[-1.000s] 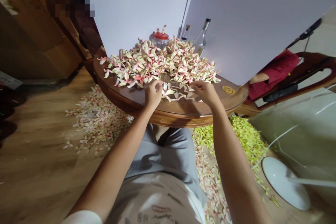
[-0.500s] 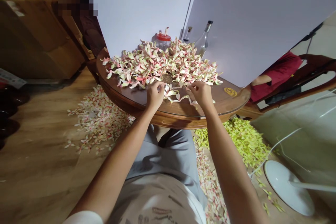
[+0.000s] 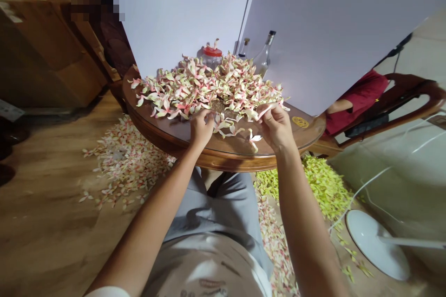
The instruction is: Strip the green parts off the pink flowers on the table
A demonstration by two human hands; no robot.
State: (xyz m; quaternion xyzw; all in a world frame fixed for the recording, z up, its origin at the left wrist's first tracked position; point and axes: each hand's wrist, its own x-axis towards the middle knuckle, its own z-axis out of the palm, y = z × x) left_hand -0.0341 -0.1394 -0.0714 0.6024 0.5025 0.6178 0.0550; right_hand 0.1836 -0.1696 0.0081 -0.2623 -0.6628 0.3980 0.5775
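Pink-white flower [image 3: 264,111] is pinched in right hand [image 3: 279,129], at three o'clock on the table [image 3: 240,163]; left hand [image 3: 202,127], at nine, is curled, whether clamped on anything can't be told. Loose flower [image 3: 254,139] at five could be swept off by a careless right hand. Far side is blocked by flower heap [image 3: 190,84], jar [image 3: 212,61] at twelve, bottle [image 3: 264,59] at one.

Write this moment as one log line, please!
left hand: fingers curled beside loose flowers, grip hidden | right hand: seems to pinch a pale flower | table: flower heap, red-lidded jar behind
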